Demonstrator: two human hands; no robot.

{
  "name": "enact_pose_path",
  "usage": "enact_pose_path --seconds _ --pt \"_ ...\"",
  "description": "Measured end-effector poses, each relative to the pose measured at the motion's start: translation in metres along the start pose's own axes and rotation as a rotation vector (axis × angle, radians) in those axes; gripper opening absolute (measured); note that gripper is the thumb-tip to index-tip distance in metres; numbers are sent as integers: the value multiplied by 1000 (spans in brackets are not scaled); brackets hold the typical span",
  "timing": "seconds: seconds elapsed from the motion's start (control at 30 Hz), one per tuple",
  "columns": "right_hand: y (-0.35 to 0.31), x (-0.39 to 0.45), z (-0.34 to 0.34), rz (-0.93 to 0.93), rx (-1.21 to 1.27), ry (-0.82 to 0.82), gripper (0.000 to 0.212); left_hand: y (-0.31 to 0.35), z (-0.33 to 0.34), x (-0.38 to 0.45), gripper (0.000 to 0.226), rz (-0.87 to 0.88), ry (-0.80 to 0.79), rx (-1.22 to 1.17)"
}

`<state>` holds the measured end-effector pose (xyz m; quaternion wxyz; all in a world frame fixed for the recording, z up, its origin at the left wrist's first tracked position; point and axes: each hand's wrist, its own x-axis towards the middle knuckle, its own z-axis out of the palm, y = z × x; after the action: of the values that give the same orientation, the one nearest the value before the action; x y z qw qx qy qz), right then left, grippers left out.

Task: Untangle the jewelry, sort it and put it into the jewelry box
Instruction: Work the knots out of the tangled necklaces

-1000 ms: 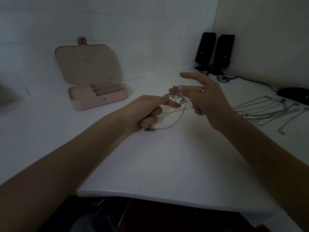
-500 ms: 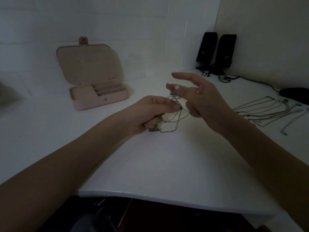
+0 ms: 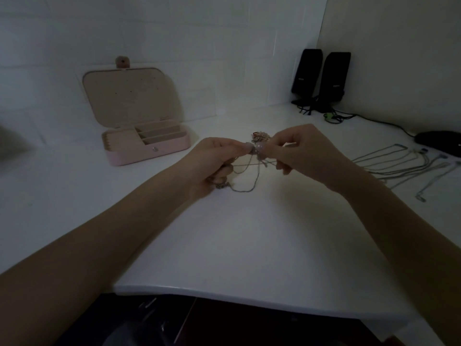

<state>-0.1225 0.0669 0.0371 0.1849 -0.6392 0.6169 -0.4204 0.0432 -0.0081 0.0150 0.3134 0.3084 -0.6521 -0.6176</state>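
1. At the frame's centre, above the desk (image 3: 224,245), left hand (image 3: 212,163) and right hand (image 3: 306,156) both pinch the tangled chains (image 3: 249,171).
2. Chains seem light, limp, fragile; hold beside the knot.

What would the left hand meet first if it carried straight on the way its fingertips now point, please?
Probably the right hand: the left hand points rightward along the tangled chain both pinch, fingertips nearly meeting. Depth between them is unclear.

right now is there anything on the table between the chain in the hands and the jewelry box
Nothing visible. The tangled chain, pinched by the left hand and right hand, has bare table between it and the open jewelry box.
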Motion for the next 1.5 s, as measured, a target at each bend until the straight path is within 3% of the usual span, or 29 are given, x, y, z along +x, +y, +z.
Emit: enact_pose_path --seconds 0.37,0.53,0.67,0.93,1.3,1.5 --pt "6 2 9 148 191 -25 3 -3 -2 5 18 66 69 59" --pt "10 2 8 192 214 -45 15 -5 0 5 17 68 98 34" --pt "11 4 13 67 14 47 11 -6 0 5 17 39 136 26" --pt "13 6 17 8 -182 33 22 -4 -8 7 19 4 240 -3" --pt "14 4 15 -28 -315 -41 7 9 -1 0 18 -84 79 -129" --pt "7 0 9 151 -10 83 12 8 -5 3 23 -145 127 -212"
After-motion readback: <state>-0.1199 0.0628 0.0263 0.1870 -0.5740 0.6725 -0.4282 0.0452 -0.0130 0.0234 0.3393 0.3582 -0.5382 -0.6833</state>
